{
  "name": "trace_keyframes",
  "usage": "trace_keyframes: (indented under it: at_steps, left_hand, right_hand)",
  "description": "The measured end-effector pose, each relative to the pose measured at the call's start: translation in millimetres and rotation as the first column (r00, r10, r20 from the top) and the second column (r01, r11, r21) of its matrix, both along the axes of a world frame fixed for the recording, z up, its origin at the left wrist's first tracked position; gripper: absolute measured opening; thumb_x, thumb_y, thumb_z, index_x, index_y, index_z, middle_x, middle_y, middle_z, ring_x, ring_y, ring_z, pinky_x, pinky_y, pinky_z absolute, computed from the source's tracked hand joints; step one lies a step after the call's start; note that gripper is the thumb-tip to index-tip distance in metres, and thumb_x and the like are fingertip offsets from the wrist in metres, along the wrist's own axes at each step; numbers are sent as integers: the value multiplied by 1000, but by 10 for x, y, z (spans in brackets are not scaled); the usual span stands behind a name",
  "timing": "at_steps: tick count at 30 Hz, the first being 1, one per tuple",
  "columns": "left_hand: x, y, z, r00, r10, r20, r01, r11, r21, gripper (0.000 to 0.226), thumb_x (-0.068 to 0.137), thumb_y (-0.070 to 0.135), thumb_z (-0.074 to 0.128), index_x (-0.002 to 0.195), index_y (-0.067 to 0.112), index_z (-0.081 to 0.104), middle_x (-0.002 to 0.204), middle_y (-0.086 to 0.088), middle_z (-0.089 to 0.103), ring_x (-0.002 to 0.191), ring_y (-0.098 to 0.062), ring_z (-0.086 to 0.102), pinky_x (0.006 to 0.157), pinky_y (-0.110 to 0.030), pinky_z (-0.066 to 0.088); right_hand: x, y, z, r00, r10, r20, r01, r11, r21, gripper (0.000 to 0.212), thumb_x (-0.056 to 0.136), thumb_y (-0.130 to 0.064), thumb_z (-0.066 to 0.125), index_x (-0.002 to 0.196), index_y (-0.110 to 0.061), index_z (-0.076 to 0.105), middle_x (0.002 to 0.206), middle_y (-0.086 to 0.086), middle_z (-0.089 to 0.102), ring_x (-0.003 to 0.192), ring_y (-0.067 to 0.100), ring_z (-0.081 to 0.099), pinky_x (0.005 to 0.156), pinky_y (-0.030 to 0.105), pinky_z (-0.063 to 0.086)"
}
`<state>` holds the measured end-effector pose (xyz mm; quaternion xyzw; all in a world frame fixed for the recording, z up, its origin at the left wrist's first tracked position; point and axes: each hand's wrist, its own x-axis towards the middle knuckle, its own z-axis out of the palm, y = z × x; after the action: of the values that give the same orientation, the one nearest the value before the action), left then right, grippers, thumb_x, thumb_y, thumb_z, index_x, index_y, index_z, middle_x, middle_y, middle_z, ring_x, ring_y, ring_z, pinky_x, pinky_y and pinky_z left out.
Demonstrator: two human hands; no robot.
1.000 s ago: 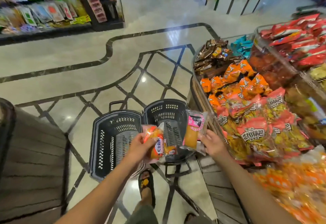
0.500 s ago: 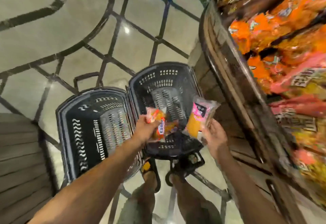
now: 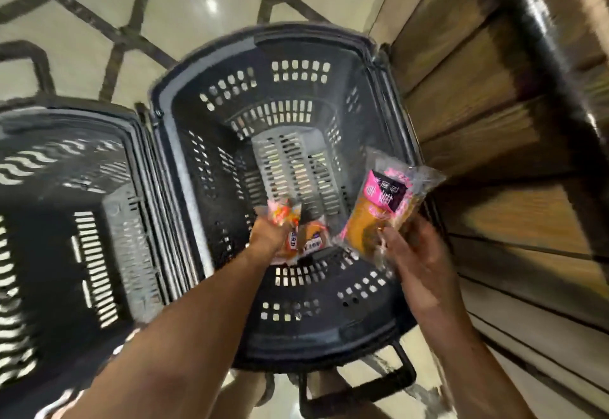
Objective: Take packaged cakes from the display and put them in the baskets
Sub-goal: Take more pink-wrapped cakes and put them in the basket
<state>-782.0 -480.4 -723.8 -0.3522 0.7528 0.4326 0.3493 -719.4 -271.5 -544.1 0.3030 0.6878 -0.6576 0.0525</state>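
The left basket (image 3: 66,115) and the right basket (image 3: 296,33) stand just beside each other on the floor (image 3: 184,0). The display wall (image 3: 478,122) rises just right of the right basket. Over that basket, the left grip (image 3: 267,237) holds a packaged cake (image 3: 283,217), and to its right the right grip (image 3: 418,254) holds a second packaged cake (image 3: 385,207).

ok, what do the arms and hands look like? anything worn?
Left hand and right hand are ungloved. Left forearm and right forearm are bare to the frame edge, no sleeves. No watch, band or ring shows; blur could hide a small one.

Dim, warm light – a glare spot on the glossy floor (image 3: 211,6) – motion blur throughout, edges bowed.
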Motion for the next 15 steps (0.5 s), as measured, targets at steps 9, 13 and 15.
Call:
trace_keyframes:
  at_steps: [9, 13, 15]
  left_hand:
    - [-119, 30, 558, 988, 3, 157, 7, 998, -64, 36, 86, 22, 79, 113, 4, 63, 101, -11, 65, 102, -29, 68, 85, -36, 61]
    - [-173, -51, 1344, 989, -117, 95, 118, 993, -9, 44, 76, 34, 81, 108, 8, 65, 111, -12, 71, 101, -26, 68, 94, -40, 57]
    - [-181, -101, 1847, 993, -107, 50, 106, 994, 33, 26, 82, 21, 84, 97, 14, 65, 98, -10, 69, 92, -20, 64, 88, -39, 57]
  right_hand:
    - [24, -29, 339, 996, 26, 82, -25, 1000, -8, 28, 97, -9, 63, 124, -15, 65, 107, -6, 77, 100, 9, 71, 83, 19, 54]
    - [31, -151, 802, 995, 20, 97, -17, 999, -36, 24, 91, -18, 68, 113, -9, 65, 96, 8, 71, 86, 18, 63, 74, 29, 50]
    - [34, -204, 1179, 992, 91, 92, -88, 995, -39, 23, 99, -11, 63, 121, -5, 62, 103, 14, 72, 91, 20, 64, 79, 31, 51]
